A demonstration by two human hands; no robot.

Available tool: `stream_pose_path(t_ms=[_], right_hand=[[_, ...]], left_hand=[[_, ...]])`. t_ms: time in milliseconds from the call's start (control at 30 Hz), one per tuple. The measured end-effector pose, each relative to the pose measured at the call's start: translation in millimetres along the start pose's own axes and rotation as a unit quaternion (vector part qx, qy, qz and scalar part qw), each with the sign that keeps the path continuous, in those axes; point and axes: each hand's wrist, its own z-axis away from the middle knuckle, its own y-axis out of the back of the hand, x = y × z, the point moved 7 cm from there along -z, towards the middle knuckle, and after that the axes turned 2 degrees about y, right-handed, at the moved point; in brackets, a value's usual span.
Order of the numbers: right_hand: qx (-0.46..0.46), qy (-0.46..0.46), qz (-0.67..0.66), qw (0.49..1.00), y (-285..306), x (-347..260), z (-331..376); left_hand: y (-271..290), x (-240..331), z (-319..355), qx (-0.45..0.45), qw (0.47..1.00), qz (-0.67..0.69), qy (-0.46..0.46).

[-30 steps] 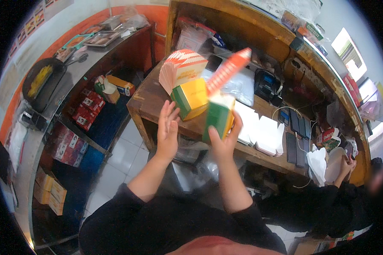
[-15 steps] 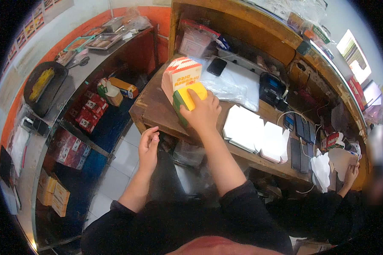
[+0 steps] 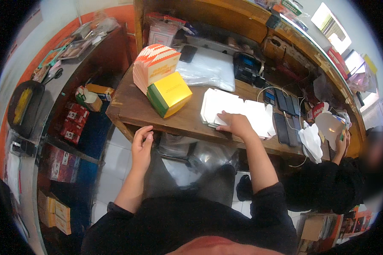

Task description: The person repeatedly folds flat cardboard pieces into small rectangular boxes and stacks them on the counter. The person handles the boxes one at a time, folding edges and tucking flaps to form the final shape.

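The right hand lies on the near edge of a stack of flat white cartons on the wooden counter, fingers spread over it; whether they pinch a sheet seems unclear. The left hand hangs loosely open and empty below the counter edge, well apart from the folded yellow-green box.

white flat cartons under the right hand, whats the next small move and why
Probably peel the top sheet off the white flat cartons: the right hand rests open on the stack's near edge, nothing lifted, while the left hand hangs empty below the desk edge.
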Motion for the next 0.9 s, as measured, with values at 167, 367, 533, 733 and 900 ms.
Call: stream_pose_path(t_ms=[167, 367, 533, 733, 900], right_hand=[[-0.003, -0.091, -0.167, 0.982, 9, 29, 2], [0.374, -0.013, -0.079, 0.924, 77, -27, 56], [0.132, 0.079, -0.128, 0.98, 93, -144, 128], [0.245, 0.078, -0.193, 0.947, 51, -148, 139], [0.295, 0.192, -0.259, 0.899, 25, -143, 137]], left_hand=[[-16, 6, -1, -0.035, 0.999, -0.017, -0.029], [-35, 27, 18, -0.077, 0.997, 0.014, -0.023], [-85, 68, 45, -0.21, 0.977, 0.026, 0.01], [-97, 42, 58, -0.268, 0.941, -0.032, 0.202], [-99, 34, 60, -0.329, 0.921, -0.059, 0.2]])
